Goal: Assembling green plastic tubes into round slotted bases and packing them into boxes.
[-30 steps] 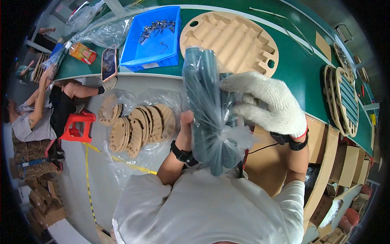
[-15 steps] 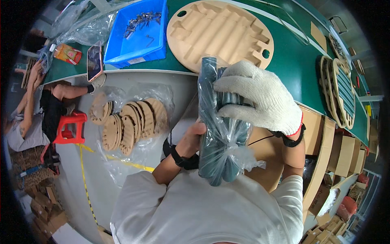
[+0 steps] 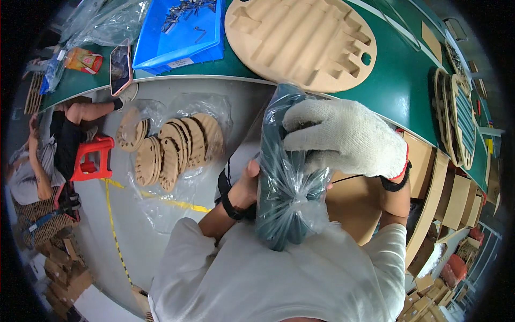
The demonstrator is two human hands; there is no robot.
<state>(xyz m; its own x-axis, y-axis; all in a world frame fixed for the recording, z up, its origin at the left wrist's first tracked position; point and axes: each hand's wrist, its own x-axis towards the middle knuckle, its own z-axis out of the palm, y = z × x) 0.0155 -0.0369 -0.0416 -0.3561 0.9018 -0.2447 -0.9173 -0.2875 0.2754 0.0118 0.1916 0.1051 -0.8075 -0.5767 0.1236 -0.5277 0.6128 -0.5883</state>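
Observation:
In front of my chest I hold a clear plastic bag point(image 3: 289, 209) of dark green rods or tubes, upright, its plastic gathered into a bunched knot low on the side. My bare left hand point(image 3: 245, 185), with a black band at the wrist, grips the bag's left side, thumb up; its other fingers are hidden behind it. My right hand point(image 3: 346, 137), in a white knitted glove, curls its fingers over the bag's upper right part. Just beyond the bag, a round tan moulded tray point(image 3: 300, 43) with grooves lies on the green table point(image 3: 399, 91).
A blue bin point(image 3: 179, 51) of small metal parts, a phone point(image 3: 121, 67) and an orange pouch point(image 3: 84, 60) are along the table's left. Grooved round boards point(image 3: 458, 118) stand at right. Round tan pieces point(image 3: 177, 145) in plastic, a red stool point(image 3: 92, 158) and a seated person point(image 3: 32, 172) are at left.
The bag has tilted and turned slightly, and its knotted part now faces up more. My gloved hand has moved a little lower around it. The view has shifted slightly.

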